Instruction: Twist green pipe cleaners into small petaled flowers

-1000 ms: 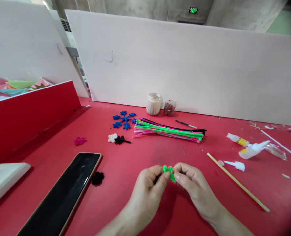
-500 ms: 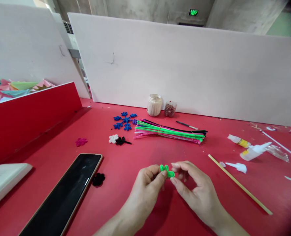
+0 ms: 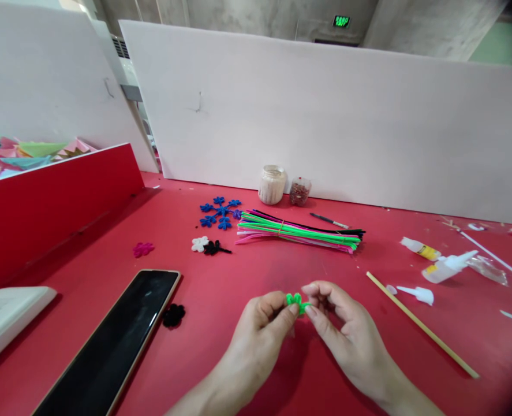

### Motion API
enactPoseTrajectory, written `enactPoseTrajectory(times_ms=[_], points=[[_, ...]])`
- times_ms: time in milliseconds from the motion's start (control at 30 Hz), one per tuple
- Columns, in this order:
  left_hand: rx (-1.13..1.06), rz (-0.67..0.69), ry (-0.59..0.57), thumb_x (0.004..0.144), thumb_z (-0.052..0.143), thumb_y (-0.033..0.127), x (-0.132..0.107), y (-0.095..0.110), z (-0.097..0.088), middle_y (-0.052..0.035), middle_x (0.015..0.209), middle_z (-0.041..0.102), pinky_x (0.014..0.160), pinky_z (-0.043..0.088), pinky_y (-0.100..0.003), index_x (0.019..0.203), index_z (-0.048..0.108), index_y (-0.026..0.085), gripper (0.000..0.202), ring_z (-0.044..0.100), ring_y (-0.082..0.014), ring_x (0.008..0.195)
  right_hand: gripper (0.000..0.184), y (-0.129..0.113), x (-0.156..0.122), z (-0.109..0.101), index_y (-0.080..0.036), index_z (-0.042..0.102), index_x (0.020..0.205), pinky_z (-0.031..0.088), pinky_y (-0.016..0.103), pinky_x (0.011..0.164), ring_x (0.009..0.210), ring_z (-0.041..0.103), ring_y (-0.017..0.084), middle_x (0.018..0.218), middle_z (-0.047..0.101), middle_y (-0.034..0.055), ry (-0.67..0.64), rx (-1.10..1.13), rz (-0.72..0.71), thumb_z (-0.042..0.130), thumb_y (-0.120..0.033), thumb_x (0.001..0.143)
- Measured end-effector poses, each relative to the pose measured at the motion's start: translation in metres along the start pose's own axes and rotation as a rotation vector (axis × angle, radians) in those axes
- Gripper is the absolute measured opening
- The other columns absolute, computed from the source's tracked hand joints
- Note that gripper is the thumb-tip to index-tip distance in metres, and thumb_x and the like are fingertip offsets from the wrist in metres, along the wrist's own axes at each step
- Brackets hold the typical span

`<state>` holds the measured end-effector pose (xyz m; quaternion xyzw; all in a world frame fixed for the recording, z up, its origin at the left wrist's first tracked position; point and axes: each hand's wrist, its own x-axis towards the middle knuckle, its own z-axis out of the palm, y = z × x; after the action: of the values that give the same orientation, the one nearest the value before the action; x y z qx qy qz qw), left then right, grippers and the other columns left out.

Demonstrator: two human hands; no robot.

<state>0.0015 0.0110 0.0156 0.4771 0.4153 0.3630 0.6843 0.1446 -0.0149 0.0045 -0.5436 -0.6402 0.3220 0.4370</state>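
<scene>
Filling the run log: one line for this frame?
left hand: pinches green pipe-cleaner flower | right hand: pinches it too | nearby: pipe-cleaner bundle, wooden stick, tablet

- Your phone (image 3: 112, 341) lies by the table's (image 3: 108, 231) near left corner.
- Pipe cleaners (image 3: 299, 232) lie mid-table, jars (image 3: 272, 184) behind them at the far edge.
- Glue bottles (image 3: 444, 267) lie rightward, a stick (image 3: 420, 323) before them.

Green lit sign (image 3: 341, 21) on far wall, characters too blurred to read, yellow glue bottle label (image 3: 427, 252) illegible
</scene>
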Motion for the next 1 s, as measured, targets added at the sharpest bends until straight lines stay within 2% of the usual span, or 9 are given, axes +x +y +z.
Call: enactPoseTrajectory(times_ms=[200, 333, 433, 567, 633, 833, 1000], points=[[0.054, 0.036, -0.011, 0.074, 0.053, 0.028, 0.000, 0.002, 0.000, 0.0062, 0.052, 0.031, 0.047, 0.020, -0.022, 0.056, 0.050, 0.014, 0.024, 0.024, -0.0079, 0.051, 0.012, -0.003, 0.001, -0.001, -0.022, 0.048, 0.095, 0.049, 0.021, 0.069, 0.077, 0.057, 0.013, 0.084, 0.057, 0.0012, -0.023, 0.008, 0.007, 0.047, -0.022, 0.083], [0.069, 0.061, -0.011, 0.073, 0.054, 0.032, 0.000, 0.002, 0.000, 0.0058, 0.053, 0.032, 0.048, 0.021, -0.022, 0.056, 0.052, 0.013, 0.025, 0.024, -0.0082, 0.052, 0.014, -0.003, 0.001, -0.003, -0.021, 0.049, 0.097, 0.050, 0.023, 0.067, 0.076, 0.058, 0.014, 0.083, 0.059, 0.0022, -0.011, -0.045, -0.039, 0.047, -0.022, 0.082], [0.018, 0.002, -0.005, 0.072, 0.055, 0.033, 0.002, 0.002, -0.003, 0.0057, 0.052, 0.035, 0.047, 0.020, -0.022, 0.060, 0.054, 0.013, 0.024, 0.025, -0.0079, 0.050, 0.018, 0.000, 0.000, -0.007, -0.021, 0.050, 0.099, 0.051, 0.026, 0.067, 0.076, 0.059, 0.015, 0.085, 0.060, 0.0033, 0.033, -0.179, -0.165, 0.049, -0.019, 0.081], [-0.068, -0.073, -0.022, 0.073, 0.056, 0.031, 0.002, 0.002, -0.005, 0.0057, 0.048, 0.037, 0.045, 0.019, -0.022, 0.060, 0.055, 0.013, 0.022, 0.028, -0.0071, 0.047, 0.026, 0.006, 0.002, -0.010, -0.020, 0.053, 0.101, 0.049, 0.033, 0.073, 0.082, 0.058, 0.019, 0.091, 0.060, 0.0066, 0.090, -0.472, -0.478, 0.055, -0.014, 0.075], [-0.081, -0.085, -0.033, 0.073, 0.056, 0.030, 0.002, 0.002, -0.005, 0.0055, 0.048, 0.037, 0.045, 0.019, -0.021, 0.060, 0.054, 0.013, 0.022, 0.028, -0.0068, 0.047, 0.028, 0.006, 0.004, -0.010, -0.020, 0.055, 0.101, 0.048, 0.035, 0.072, 0.080, 0.058, 0.020, 0.088, 0.061, 0.0066, 0.096, -0.579, -0.577, 0.056, -0.012, 0.074], [-0.085, -0.060, -0.015, 0.072, 0.057, 0.030, 0.002, -0.002, -0.002, 0.0054, 0.051, 0.036, 0.045, 0.020, -0.021, 0.057, 0.049, 0.013, 0.024, 0.027, -0.0067, 0.049, 0.015, 0.004, 0.006, -0.009, -0.018, 0.061, 0.087, 0.047, 0.032, 0.063, 0.067, 0.058, 0.017, 0.076, 0.063, 0.0052, 0.069, -0.693, -0.658, 0.055, -0.011, 0.076], [-0.112, -0.050, -0.011, 0.071, 0.059, 0.030, 0.002, -0.002, 0.000, 0.0050, 0.053, 0.035, 0.047, 0.021, -0.021, 0.057, 0.049, 0.013, 0.023, 0.027, -0.0070, 0.051, 0.013, 0.004, 0.006, -0.011, -0.018, 0.061, 0.084, 0.046, 0.031, 0.060, 0.064, 0.057, 0.017, 0.071, 0.064, 0.0047, 0.084, -0.700, -0.704, 0.056, -0.010, 0.074]])
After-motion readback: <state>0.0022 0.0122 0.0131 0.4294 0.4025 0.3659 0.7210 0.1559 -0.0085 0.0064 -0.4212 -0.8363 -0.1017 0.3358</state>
